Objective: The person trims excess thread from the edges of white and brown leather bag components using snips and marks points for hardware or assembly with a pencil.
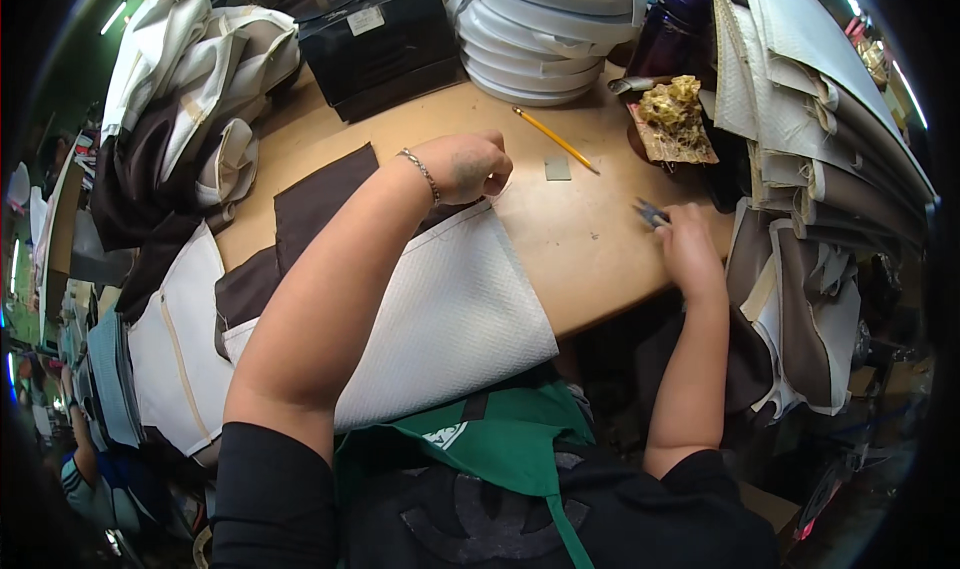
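My left hand [476, 169], a bracelet at its wrist, is raised just above the top corner of a white quilted fabric piece [450, 294]. Its fingers are curled in a pinch; whatever they hold is too small to make out. The fabric lies over the near table edge and my lap, partly on dark brown cloth [322, 204]. Over to the right, near the table's edge, my right hand [692, 247] is closed around small dark thread snips [651, 213], their blades pointing up and left, slightly blurred.
A yellow pencil [556, 141] and a small grey square [557, 169] lie on the wooden table [580, 279]. Behind stand a black box [385, 44] and white tape rolls [545, 39]. A yellowish thread clump [672, 109] sits right. Fabric stacks [790, 99] flank both sides.
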`<state>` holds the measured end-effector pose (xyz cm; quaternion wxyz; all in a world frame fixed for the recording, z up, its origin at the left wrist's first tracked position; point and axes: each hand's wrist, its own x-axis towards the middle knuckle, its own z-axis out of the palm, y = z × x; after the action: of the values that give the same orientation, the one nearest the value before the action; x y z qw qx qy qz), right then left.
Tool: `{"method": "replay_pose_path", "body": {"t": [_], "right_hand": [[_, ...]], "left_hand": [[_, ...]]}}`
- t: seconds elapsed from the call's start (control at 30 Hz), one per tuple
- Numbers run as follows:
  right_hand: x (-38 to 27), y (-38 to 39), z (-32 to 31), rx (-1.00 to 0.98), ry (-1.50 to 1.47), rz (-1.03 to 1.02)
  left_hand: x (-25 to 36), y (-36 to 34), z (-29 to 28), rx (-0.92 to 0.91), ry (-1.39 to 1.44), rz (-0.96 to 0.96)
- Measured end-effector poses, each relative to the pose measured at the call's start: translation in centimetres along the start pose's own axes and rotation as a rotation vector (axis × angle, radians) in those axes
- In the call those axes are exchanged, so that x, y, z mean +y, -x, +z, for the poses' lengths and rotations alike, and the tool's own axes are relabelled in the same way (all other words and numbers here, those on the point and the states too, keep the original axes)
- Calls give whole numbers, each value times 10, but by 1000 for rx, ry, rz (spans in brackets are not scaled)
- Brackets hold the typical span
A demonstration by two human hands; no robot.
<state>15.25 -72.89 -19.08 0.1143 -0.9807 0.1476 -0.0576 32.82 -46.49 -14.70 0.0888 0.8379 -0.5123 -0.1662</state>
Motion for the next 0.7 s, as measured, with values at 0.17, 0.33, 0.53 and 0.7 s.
{"method": "replay_pose_path", "body": {"t": [0.17, 0.33, 0.53, 0.7], "right_hand": [[-78, 29, 46, -141, -818, -214], [-125, 20, 48, -232, -935, -71], [-137, 14, 54, -287, -1090, -58], [-146, 7, 62, -311, -1171, -74]], "left_hand": [[4, 4, -6, 51, 30, 40], [5, 14, -11, 140, 13, 75], [16, 18, -16, 157, 1, 98], [14, 19, -15, 167, -12, 86]]}}
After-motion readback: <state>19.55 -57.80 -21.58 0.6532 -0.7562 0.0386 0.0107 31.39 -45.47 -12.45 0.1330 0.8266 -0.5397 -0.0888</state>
